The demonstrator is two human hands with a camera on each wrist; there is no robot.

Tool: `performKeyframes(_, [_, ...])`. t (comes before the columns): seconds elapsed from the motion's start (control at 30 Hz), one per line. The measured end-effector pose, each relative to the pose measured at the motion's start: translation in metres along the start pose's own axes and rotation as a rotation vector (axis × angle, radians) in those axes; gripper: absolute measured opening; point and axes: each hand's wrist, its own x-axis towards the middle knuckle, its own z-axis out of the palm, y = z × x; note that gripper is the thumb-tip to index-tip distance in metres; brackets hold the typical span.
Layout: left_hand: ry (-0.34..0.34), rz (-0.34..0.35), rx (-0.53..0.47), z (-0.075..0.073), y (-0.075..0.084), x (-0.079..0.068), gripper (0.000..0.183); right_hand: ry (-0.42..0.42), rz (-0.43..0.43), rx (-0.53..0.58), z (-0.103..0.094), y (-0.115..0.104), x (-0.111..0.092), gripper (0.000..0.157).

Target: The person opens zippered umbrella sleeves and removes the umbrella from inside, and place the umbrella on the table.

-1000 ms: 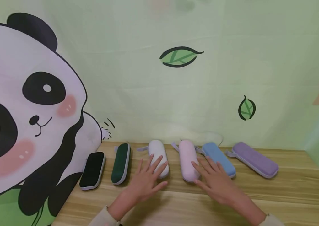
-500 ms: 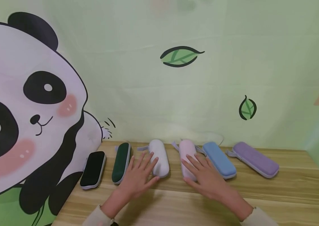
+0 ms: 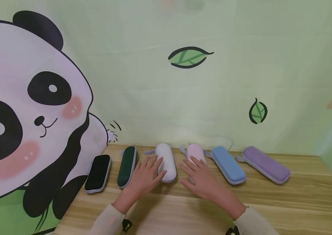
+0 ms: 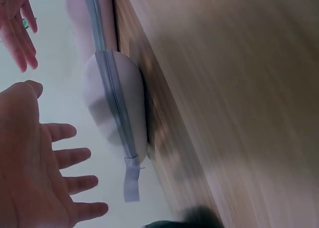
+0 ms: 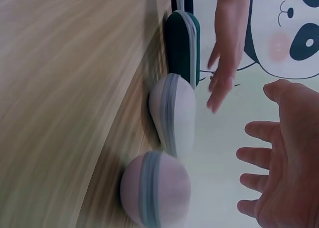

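Several zipped hard cases lie in a row on the wooden table. My left hand (image 3: pixel 145 176) hovers palm down, fingers spread, between the dark green case (image 3: pixel 126 167) and the white case (image 3: pixel 167 161). Above the pink case (image 3: pixel 195 150) is my right hand (image 3: pixel 201 178), also spread and partly hiding it. In the left wrist view a gap shows between my fingers and the white case (image 4: pixel 107 103). The right wrist view likewise shows my fingers apart from the pink case (image 5: pixel 172 190). Neither hand holds anything.
A black case (image 3: pixel 98 173) lies at the left end, near the table's left edge. To the right are a blue case (image 3: pixel 228 165) and a slanted purple case (image 3: pixel 266 164). Behind the row hangs a pale green backdrop (image 3: pixel 142 81) with a panda and leaves.
Both hands have shifted left over the row. My right hand went from between the pink and blue cases to over the pink one; my left drew away from the white case. The cases stay put.
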Motion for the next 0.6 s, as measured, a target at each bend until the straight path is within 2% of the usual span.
performKeyframes(0.17, [-0.05, -0.094, -0.078, 0.008, 0.003, 0.017, 0.069, -0.011, -0.014, 0.018, 0.004, -0.005, 0.011, 0.058])
performKeyframes(0.37, [-0.056, -0.294, -0.102, 0.02, 0.008, 0.042, 0.074, -0.011, -0.028, 0.047, 0.009, -0.011, 0.021, 0.055])
performKeyframes(0.5, [-0.022, -0.339, -0.112, 0.021, 0.013, 0.054, 0.077, 0.005, -0.029, 0.028, 0.012, -0.015, 0.027, 0.054])
performKeyframes(0.6, [-0.022, -0.359, -0.13, 0.019, 0.016, 0.063, 0.078, 0.041, -0.021, 0.0, 0.011, -0.015, 0.032, 0.053])
